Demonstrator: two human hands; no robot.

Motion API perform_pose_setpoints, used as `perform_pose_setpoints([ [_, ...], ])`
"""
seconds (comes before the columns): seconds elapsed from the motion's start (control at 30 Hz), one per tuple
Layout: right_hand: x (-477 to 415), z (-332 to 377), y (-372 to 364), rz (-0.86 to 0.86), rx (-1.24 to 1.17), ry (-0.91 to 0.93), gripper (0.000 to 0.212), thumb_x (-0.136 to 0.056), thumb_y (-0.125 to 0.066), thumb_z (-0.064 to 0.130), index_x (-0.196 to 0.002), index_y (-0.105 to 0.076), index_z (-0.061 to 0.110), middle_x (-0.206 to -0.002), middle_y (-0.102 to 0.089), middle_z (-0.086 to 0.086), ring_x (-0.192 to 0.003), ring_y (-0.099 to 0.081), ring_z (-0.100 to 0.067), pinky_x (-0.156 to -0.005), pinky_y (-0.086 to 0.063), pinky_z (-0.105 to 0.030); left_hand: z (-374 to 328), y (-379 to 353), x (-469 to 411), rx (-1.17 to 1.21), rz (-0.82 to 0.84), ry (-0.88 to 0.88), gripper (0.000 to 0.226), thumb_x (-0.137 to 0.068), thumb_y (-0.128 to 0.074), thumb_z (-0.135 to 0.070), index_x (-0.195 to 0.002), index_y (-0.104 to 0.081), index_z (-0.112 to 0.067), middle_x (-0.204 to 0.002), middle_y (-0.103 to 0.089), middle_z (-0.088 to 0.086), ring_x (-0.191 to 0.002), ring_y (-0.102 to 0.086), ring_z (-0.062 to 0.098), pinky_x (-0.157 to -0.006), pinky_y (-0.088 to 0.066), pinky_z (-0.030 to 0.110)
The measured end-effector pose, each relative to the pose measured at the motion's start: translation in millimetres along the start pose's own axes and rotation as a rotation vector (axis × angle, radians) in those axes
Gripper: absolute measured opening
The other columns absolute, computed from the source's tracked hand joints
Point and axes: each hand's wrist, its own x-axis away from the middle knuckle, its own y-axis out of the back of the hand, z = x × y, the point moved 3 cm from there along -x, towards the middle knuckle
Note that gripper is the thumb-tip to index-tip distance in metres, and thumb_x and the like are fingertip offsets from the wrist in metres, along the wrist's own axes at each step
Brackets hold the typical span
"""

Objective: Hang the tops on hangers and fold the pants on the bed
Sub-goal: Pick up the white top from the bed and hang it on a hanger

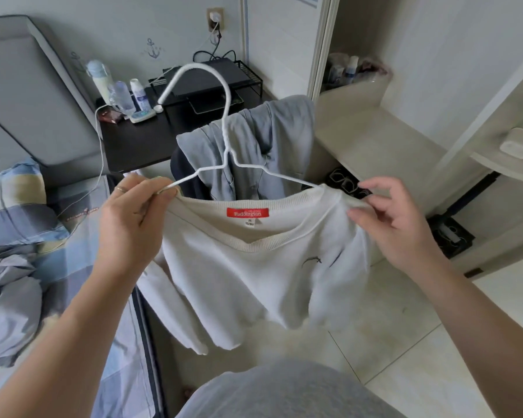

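A white sweatshirt [248,276] with a red neck label hangs in front of me, its sleeves dangling. A white wire hanger [224,128] sticks up out of the collar, hook at the top. The hanger's right arm is inside the garment's shoulder; its left arm is bare. My left hand [133,212] grips the hanger's left end together with the collar's left edge. My right hand [393,218] pinches the sweatshirt's right shoulder over the hanger's end. Grey and dark clothes [254,146] lie draped over something behind the hanger.
The bed [82,245] with striped blue bedding and a rumpled grey garment [9,303] lies at left. A black desk [139,140] holds bottles, a wire rack and cables. An open cream wardrobe [381,146] with shelves stands at right. Tiled floor lies below.
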Motion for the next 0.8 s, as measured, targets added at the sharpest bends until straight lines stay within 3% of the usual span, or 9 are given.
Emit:
perform_pose_setpoints([
  [0.1,-2,3,8,0.058,0.145,0.051,0.006,-0.090,-0.067,0.035,-0.091,-0.063,0.032,-0.063,-0.052,0.010,-0.058,-0.042,-0.006,-0.060,-0.037,-0.016,-6,-17,-11,0.038,0.060,-0.027,0.012,-0.097,-0.064,-0.012,-0.102,-0.075,-0.009,-0.088,-0.058,-0.022,-0.085,-0.055,0.000,-0.080,-0.037,0.008],
  [0.17,-3,6,15,0.097,0.220,0.092,0.021,-0.089,-0.063,0.044,-0.079,-0.060,0.025,-0.060,-0.040,0.010,-0.055,-0.034,-0.002,-0.054,-0.030,-0.014,-11,-31,-20,0.086,0.124,-0.021,0.013,-0.097,-0.064,-0.014,-0.101,-0.076,-0.013,-0.086,-0.057,-0.017,-0.084,-0.054,0.002,-0.078,-0.037,0.008],
  [0.27,-5,11,21,0.172,0.284,0.096,0.023,-0.096,-0.061,0.042,-0.089,-0.067,0.021,-0.058,-0.039,0.003,-0.052,-0.034,-0.002,-0.051,-0.027,-0.013,-22,-58,-34,0.170,0.259,-0.038,0.013,-0.096,-0.063,-0.021,-0.099,-0.076,-0.021,-0.082,-0.058,-0.010,-0.085,-0.055,0.007,-0.080,-0.038,0.010],
  [0.43,-4,16,40,0.199,0.304,0.013,0.029,-0.100,-0.054,0.025,-0.075,-0.059,0.010,-0.057,-0.041,0.011,-0.053,-0.040,-0.001,-0.053,-0.031,-0.011,-43,-110,-62,0.199,0.403,-0.105,0.012,-0.098,-0.064,-0.019,-0.100,-0.074,-0.025,-0.085,-0.060,-0.013,-0.089,-0.055,0.001,-0.086,-0.037,0.010],
  [0.5,-5,16,55,0.107,0.292,-0.030,0.031,-0.101,-0.055,0.019,-0.070,-0.057,0.020,-0.056,-0.042,0.009,-0.053,-0.039,-0.002,-0.052,-0.031,-0.012,-52,-133,-78,0.221,0.453,-0.119,0.013,-0.098,-0.065,-0.018,-0.098,-0.072,-0.029,-0.085,-0.061,-0.016,-0.090,-0.054,0.001,-0.091,-0.039,0.016],
  [0.63,-9,20,83,-0.092,0.293,-0.128,0.030,-0.100,-0.058,0.027,-0.069,-0.060,0.025,-0.058,-0.047,-0.009,-0.052,-0.040,-0.008,-0.048,-0.031,-0.018,-67,-178,-114,0.258,0.447,-0.110,0.015,-0.096,-0.068,-0.024,-0.110,-0.069,-0.030,-0.104,-0.062,-0.028,-0.110,-0.054,0.001,-0.110,-0.038,0.047],
  [0.7,-14,23,97,-0.208,0.302,-0.171,0.028,-0.094,-0.054,0.035,-0.069,-0.061,0.026,-0.061,-0.050,-0.010,-0.053,-0.042,-0.007,-0.050,-0.035,-0.015,-74,-200,-129,0.271,0.431,-0.119,0.028,-0.096,-0.067,-0.022,-0.122,-0.062,-0.031,-0.118,-0.059,-0.022,-0.107,-0.051,0.010,-0.108,-0.041,0.040],
  [0.77,-24,25,110,-0.319,0.299,-0.189,0.028,-0.096,-0.053,0.033,-0.073,-0.062,0.020,-0.068,-0.055,-0.012,-0.055,-0.045,-0.005,-0.053,-0.038,-0.011,-87,-222,-140,0.365,0.471,-0.144,0.032,-0.096,-0.067,-0.022,-0.121,-0.059,-0.039,-0.117,-0.057,-0.031,-0.092,-0.047,0.004,-0.091,-0.043,0.017],
  [0.8,-32,26,115,-0.369,0.297,-0.187,0.029,-0.098,-0.054,0.030,-0.073,-0.062,0.017,-0.069,-0.057,-0.010,-0.056,-0.046,-0.004,-0.054,-0.038,-0.010,-95,-235,-144,0.425,0.518,-0.153,0.030,-0.096,-0.067,-0.024,-0.118,-0.059,-0.042,-0.114,-0.056,-0.037,-0.092,-0.050,0.001,-0.087,-0.041,0.012],
])
